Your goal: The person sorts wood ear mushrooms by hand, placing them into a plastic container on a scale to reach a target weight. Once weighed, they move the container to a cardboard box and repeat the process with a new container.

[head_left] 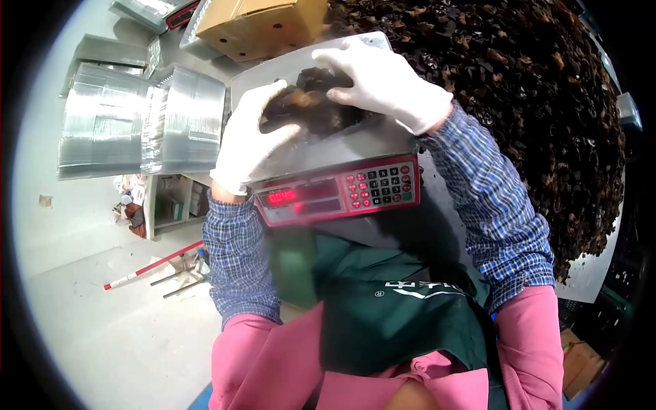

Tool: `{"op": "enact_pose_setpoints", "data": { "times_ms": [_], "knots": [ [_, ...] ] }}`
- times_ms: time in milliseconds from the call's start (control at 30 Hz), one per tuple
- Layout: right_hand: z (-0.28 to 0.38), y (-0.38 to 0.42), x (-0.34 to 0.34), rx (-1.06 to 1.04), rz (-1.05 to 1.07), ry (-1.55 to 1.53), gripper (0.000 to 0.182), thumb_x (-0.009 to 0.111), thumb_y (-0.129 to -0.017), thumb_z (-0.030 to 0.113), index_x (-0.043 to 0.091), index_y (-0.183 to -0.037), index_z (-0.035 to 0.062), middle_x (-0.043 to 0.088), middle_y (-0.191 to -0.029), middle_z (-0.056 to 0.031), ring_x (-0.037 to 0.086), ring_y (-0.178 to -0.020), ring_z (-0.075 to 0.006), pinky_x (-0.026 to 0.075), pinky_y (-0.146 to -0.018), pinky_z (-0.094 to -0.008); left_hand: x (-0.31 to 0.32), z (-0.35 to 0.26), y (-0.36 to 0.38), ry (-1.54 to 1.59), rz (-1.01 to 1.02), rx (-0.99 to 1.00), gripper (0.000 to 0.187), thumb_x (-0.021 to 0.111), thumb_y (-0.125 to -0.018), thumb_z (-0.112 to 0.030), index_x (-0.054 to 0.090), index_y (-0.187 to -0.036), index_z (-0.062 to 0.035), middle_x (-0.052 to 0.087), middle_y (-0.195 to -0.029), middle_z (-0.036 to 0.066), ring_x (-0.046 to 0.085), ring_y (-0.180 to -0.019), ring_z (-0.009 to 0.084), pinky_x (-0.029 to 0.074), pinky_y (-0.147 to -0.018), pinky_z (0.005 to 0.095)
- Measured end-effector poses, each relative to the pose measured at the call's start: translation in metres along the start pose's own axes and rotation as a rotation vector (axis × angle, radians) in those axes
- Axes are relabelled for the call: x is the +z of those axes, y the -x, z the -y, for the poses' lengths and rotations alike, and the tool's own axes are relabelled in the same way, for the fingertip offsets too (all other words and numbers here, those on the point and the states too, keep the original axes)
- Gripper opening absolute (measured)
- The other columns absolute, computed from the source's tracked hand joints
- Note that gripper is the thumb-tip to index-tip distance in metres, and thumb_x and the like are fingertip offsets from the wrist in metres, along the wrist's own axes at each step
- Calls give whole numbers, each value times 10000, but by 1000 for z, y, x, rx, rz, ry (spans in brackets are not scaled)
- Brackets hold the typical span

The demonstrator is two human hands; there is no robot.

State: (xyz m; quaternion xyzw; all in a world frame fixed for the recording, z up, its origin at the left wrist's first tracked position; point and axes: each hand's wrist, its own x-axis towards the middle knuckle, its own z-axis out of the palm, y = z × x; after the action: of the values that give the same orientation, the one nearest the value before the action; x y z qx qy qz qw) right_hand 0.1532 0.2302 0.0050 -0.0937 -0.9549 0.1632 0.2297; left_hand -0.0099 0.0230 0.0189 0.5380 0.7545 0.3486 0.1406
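Observation:
A small heap of dark, wrinkled dried black fungus [311, 102] lies on the metal pan [355, 147] of a digital scale [342, 191] with a red-edged panel and lit red digits. My left hand [249, 137], in a white glove, curves around the heap's left side, thumb and fingers apart. From the right, my right hand [386, 82] reaches over the pan in a matching glove. Its fingers are spread, with the tips right at the edge of the fungus. Part of the heap is blurred.
A large mound of the same fungus [506, 102] covers the surface on the right. Stacked clear plastic trays [109, 123] stand at left, and a cardboard box [260, 27] sits behind the scale. A red pole [154, 265] lies low on the left.

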Motion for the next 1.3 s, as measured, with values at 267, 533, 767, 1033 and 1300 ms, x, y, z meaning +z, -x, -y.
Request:
{"op": "enact_pose_setpoints", "data": {
  "times_ms": [267,533,767,1033,1300],
  "knots": [
    [-35,10,-36,48,-125,-377,324,640,-1017,258,681,-1302,107,739,-1059,-97,728,-908,-222,593,-797,-334,-30,-10,18,242,-24,-117,722,819,-819,-17,570,-1489,-118,633,-1387,39,535,-763,27,498,-752,194],
    [-33,44,-15,20,-385,-218,258,626,-955,63,711,-1195,103,724,-1047,-89,693,-943,-238,573,-837,-355,24,8,-9,-362,-309,175,530,752,-950,-293,606,-1413,-80,601,-1419,186,536,-1333,346,382,-1153,446],
    [-72,163,-37,435,-431,-106,228,666,-942,69,739,-1159,69,743,-1103,-100,707,-976,-242,566,-866,-330,36,19,2,-471,-165,296,511,737,-925,-184,604,-1409,-84,525,-1522,152,487,-1367,347,344,-1167,456],
    [-133,215,-114,386,-627,513,351,780,-812,82,743,-1160,110,718,-1203,-112,680,-1096,-305,544,-978,-407,24,-8,-4,-208,33,178,630,712,-877,-91,535,-1481,-61,457,-1591,142,406,-1473,311,275,-1239,437],
    [-214,248,-179,668,-463,712,514,624,-966,497,627,-1389,204,603,-1415,-116,611,-1226,-343,509,-1027,-455,31,-74,26,196,-283,159,750,746,-898,-304,475,-1509,37,488,-1557,207,430,-1469,321,263,-1251,479]
  ]
}}
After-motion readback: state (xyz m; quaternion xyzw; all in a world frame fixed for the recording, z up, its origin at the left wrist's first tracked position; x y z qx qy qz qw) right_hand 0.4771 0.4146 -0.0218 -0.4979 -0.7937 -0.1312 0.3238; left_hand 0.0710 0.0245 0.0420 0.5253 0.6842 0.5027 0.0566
